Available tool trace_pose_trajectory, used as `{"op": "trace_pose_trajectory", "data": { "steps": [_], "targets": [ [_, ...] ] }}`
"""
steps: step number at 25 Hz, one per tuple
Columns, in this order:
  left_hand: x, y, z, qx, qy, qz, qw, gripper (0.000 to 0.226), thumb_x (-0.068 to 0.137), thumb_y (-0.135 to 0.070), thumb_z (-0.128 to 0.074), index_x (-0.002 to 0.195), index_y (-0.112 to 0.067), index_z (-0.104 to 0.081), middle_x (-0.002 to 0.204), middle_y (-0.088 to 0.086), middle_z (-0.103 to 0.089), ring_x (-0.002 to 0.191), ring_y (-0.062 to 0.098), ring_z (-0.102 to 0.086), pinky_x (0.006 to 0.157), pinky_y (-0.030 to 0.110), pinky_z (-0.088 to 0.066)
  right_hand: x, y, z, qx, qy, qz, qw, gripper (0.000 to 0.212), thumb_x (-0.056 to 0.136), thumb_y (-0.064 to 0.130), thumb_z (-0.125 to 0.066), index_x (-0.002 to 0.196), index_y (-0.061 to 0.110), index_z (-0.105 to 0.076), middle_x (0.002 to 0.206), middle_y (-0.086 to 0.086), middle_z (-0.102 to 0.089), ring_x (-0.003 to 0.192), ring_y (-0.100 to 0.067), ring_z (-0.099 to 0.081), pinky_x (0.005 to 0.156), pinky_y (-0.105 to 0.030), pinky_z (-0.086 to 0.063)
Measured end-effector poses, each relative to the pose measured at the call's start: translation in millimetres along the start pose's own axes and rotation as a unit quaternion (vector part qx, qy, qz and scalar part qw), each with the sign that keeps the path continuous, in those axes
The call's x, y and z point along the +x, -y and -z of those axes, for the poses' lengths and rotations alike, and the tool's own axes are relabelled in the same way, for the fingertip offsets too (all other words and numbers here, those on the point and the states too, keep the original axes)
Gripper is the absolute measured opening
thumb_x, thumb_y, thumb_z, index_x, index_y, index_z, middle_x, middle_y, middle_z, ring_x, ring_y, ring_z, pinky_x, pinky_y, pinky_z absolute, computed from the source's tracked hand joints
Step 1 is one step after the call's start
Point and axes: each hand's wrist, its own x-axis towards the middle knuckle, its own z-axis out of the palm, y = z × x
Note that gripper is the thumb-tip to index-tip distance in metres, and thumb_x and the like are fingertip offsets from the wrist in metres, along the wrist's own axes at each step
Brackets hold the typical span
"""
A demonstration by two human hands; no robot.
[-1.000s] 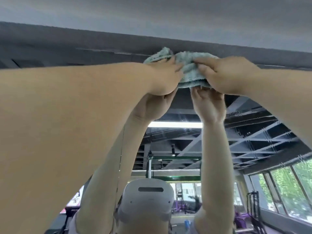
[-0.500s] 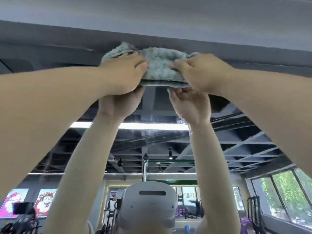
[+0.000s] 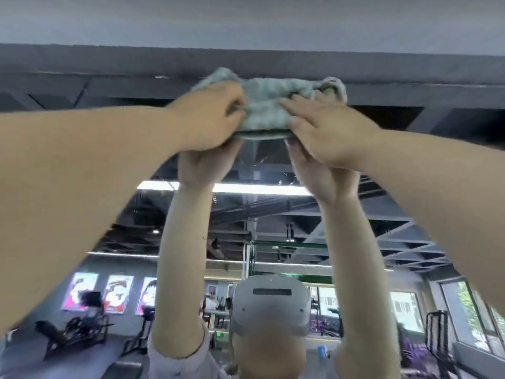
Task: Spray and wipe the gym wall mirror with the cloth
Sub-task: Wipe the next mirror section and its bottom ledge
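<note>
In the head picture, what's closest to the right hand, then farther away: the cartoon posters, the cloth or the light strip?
1. The cloth, pressed under the right hand, up top.
2. The light strip, reflected just below.
3. The cartoon posters, far down on the left.

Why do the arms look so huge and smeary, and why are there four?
Head view: the wide lens swells the near forearms; slight motion blur smears the left hand and the cloth; the lower two arms are a reflection in the mirror, where a light strip glares white.
</note>
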Motion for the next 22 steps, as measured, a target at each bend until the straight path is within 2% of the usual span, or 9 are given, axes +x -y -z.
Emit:
{"op": "trace_pose_trajectory", "data": {
  "steps": [3,5,6,9,11,14,17,20,22],
  "targets": [
    [-18,64,14,0.038,0.023,0.134,0.99,0.047,0.099,-0.036,-0.029,0.139,-0.014,-0.038,0.142,0.018,-0.042,0.128,0.036,-0.042,0.103,0.038,-0.034,27,60,-21,-0.037,0.009,0.102,0.994,0.046,0.106,0.037,-0.017,0.151,0.033,-0.026,0.161,0.003,-0.019,0.148,-0.02,-0.012,0.118,-0.036,-0.001],
    [-26,80,14,0.052,0.019,0.155,0.986,0.055,0.096,-0.035,-0.021,0.142,-0.007,-0.031,0.147,0.026,-0.031,0.137,0.041,-0.03,0.115,0.047,-0.022,28,90,-29,-0.065,0.002,0.164,0.984,0.046,0.105,0.037,-0.018,0.15,0.034,-0.027,0.16,0.004,-0.022,0.147,-0.018,-0.014,0.118,-0.038,-0.001],
    [-31,78,10,0.054,0.02,0.15,0.987,0.053,0.099,-0.031,-0.022,0.146,-0.008,-0.026,0.153,0.025,-0.024,0.142,0.038,-0.022,0.118,0.044,-0.015,27,88,-27,-0.066,0.0,0.177,0.982,0.045,0.105,0.037,-0.021,0.15,0.034,-0.027,0.16,0.006,-0.023,0.147,-0.017,-0.016,0.117,-0.037,-0.003],
    [-54,61,4,0.032,0.043,0.028,0.998,0.051,0.105,-0.029,-0.025,0.154,-0.026,-0.013,0.16,-0.007,-0.003,0.146,0.008,0.0,0.112,0.019,0.005,35,51,-7,-0.122,0.008,0.113,0.986,0.046,0.106,0.033,-0.026,0.152,0.03,-0.027,0.16,0.005,-0.023,0.146,-0.022,-0.02,0.111,-0.033,-0.008],
    [-71,51,8,0.032,0.084,-0.046,0.995,0.05,0.104,-0.038,-0.021,0.151,-0.04,-0.006,0.149,-0.025,0.004,0.137,-0.007,0.004,0.108,0.014,0.006,37,36,6,-0.124,0.035,0.034,0.991,0.048,0.107,0.033,-0.017,0.153,0.021,-0.025,0.161,-0.002,-0.019,0.147,-0.027,-0.016,0.113,-0.036,-0.007],
    [-52,93,32,0.021,0.113,-0.006,0.993,0.048,0.104,-0.041,-0.018,0.152,-0.038,-0.015,0.152,-0.021,-0.016,0.139,0.004,-0.021,0.103,0.01,-0.011,21,89,-21,-0.082,0.04,0.056,0.994,0.05,0.106,0.037,-0.016,0.154,0.022,-0.02,0.162,0.0,-0.014,0.149,-0.022,-0.008,0.117,-0.034,-0.003],
    [-48,119,37,0.029,0.08,0.027,0.996,0.049,0.105,-0.038,-0.018,0.154,-0.03,-0.014,0.162,-0.006,-0.003,0.147,0.009,-0.005,0.113,0.019,-0.001,-7,127,-48,-0.024,0.063,0.181,0.981,0.048,0.105,0.042,-0.018,0.153,0.035,-0.018,0.16,0.015,-0.011,0.148,-0.007,-0.006,0.118,-0.032,0.0],
    [-88,118,26,0.028,0.118,-0.068,0.99,0.053,0.099,-0.049,-0.015,0.151,-0.041,-0.005,0.156,-0.017,0.008,0.139,-0.004,0.008,0.109,0.018,0.007,24,101,-30,-0.005,0.057,0.111,0.992,0.044,0.106,0.038,-0.025,0.15,0.034,-0.03,0.157,0.014,-0.025,0.145,-0.011,-0.019,0.114,-0.025,-0.014],
    [-115,118,26,0.001,0.13,-0.112,0.985,0.048,0.1,-0.045,-0.018,0.145,-0.048,-0.002,0.155,-0.023,0.004,0.133,-0.012,0.006,0.107,0.012,0.007,34,95,-18,-0.035,0.053,0.064,0.996,0.045,0.106,0.036,-0.025,0.151,0.031,-0.028,0.159,0.008,-0.023,0.146,-0.016,-0.018,0.113,-0.023,-0.014]
  ]
}}
